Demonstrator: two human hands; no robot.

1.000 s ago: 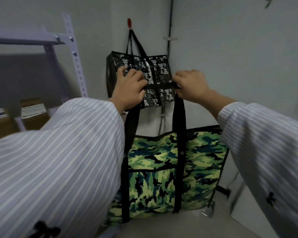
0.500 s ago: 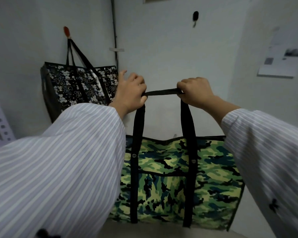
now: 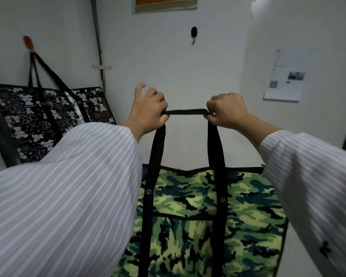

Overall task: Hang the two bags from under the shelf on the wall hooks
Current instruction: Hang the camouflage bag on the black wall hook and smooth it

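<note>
Both arms are stretched forward in striped sleeves. The left hand (image 3: 148, 110) and the right hand (image 3: 227, 110) are each closed in a tight grip on the ends of the black strap (image 3: 186, 112), which is pulled taut between them. The camouflage bag (image 3: 208, 222) is held hanging below the strap, in front of the wall. Two bags are counted: the second, a black patterned bag (image 3: 40, 120), is hung from the red hook (image 3: 28, 42) at left. Two hooks are seen; the black hook (image 3: 193, 33) is bare.
</note>
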